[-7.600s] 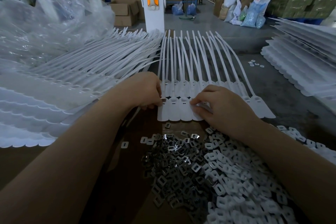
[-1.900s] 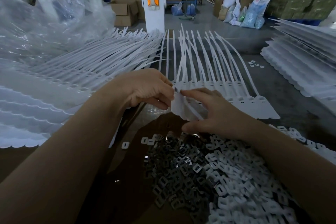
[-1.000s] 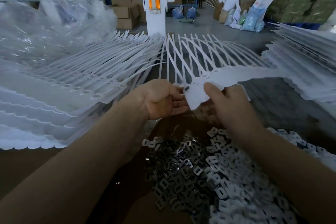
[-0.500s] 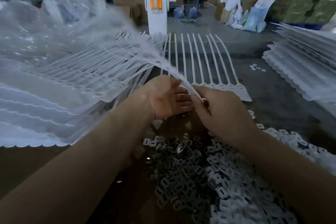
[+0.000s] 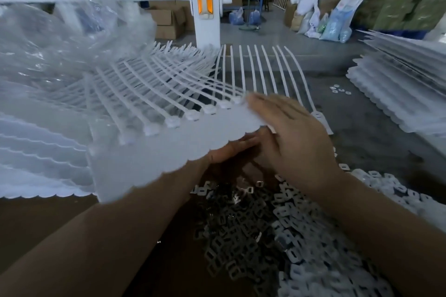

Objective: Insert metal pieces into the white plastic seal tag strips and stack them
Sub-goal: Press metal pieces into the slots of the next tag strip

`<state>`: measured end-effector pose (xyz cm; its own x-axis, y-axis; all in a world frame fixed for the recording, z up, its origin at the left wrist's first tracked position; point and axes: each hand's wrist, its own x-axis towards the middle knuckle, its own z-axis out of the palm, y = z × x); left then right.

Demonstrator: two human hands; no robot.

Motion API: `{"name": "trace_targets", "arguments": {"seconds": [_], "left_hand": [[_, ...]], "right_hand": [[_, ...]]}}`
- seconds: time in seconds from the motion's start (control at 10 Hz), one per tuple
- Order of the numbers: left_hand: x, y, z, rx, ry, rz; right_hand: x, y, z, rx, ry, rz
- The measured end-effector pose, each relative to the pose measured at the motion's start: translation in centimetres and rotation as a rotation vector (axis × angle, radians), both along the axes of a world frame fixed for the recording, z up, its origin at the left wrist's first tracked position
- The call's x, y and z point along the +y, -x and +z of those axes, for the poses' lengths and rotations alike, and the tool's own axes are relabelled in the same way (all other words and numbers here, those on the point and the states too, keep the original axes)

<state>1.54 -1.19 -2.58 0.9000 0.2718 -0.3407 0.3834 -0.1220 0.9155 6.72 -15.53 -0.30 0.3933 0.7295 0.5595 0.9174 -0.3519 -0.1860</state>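
Stacking step, I judge — left hand (image 5: 229, 149) under the strip sheet (image 5: 169, 142), grip hidden, right hand (image 5: 292, 137) spread flat — next, lay it squarely on the left stack (image 5: 36, 152).

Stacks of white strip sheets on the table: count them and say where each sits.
2. The left stack lies at the left, the right stack at the right. The carried sheet and the flat sheet beyond it are single, so uncounted.

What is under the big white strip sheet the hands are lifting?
Under the lifted sheet the left hand's fingers poke out, holding it up. Behind it lies the stack of sheets. Most of that hand is covered, so its grip cannot be seen.
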Motion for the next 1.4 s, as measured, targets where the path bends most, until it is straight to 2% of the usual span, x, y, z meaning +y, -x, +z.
{"name": "trace_targets", "arguments": {"seconds": [0.1,0.2,0.3,0.4,0.5,0.6,0.7,0.8,0.9,1.0,1.2,1.3,1.4], "left_hand": [[-0.1,0.0,0.3,-0.029,0.117,0.215],[0.4,-0.6,2.2,-0.017,0.294,0.220],[-0.6,-0.5,3.8,-0.158,0.588,0.155],[0.1,-1.1,3.2,-0.131,0.721,0.202],[0.4,-0.6,3.8,-0.073,0.630,0.171],[0.9,-0.6,3.8,-0.088,0.480,0.181],[1.2,-0.8,3.5,-0.146,0.386,0.271],[1.7,-0.9,3.4,-0.219,0.144,0.262],[2.1,-1.1,3.7,-0.209,-0.122,0.200],[2.3,-1.1,4.0,-0.158,-0.229,0.178],[2.3,-0.6,4.7,-0.085,-0.443,0.099],[2.3,-0.4,4.7,-0.107,-0.484,0.071],[2.6,-0.8,4.1,-0.072,-0.501,0.107]], "right_hand": [[0.1,0.2,-0.1,0.019,0.137,-0.024],[0.4,0.0,-0.5,0.099,0.007,-0.063],[0.4,-1.1,-0.8,0.312,-0.243,-0.109],[0.2,-2.0,-1.0,0.575,-0.380,-0.137],[0.2,-1.8,-0.7,0.872,-0.564,-0.117],[0.4,-1.7,-0.4,1.071,-0.668,-0.140],[0.4,-1.9,-0.3,1.282,-0.642,-0.136],[0.3,-2.1,-0.5,1.284,-0.618,-0.063],[0.4,-1.9,-0.6,1.261,-0.608,-0.005],[0.9,-1.7,-0.8,1.415,-0.609,-0.038],[0.6,-1.9,-0.4,1.501,-0.668,-0.208],[0.3,-2.3,-0.5,1.496,-0.803,-0.256],[-0.1,-2.8,0.0,1.483,-1.042,-0.332]]}}
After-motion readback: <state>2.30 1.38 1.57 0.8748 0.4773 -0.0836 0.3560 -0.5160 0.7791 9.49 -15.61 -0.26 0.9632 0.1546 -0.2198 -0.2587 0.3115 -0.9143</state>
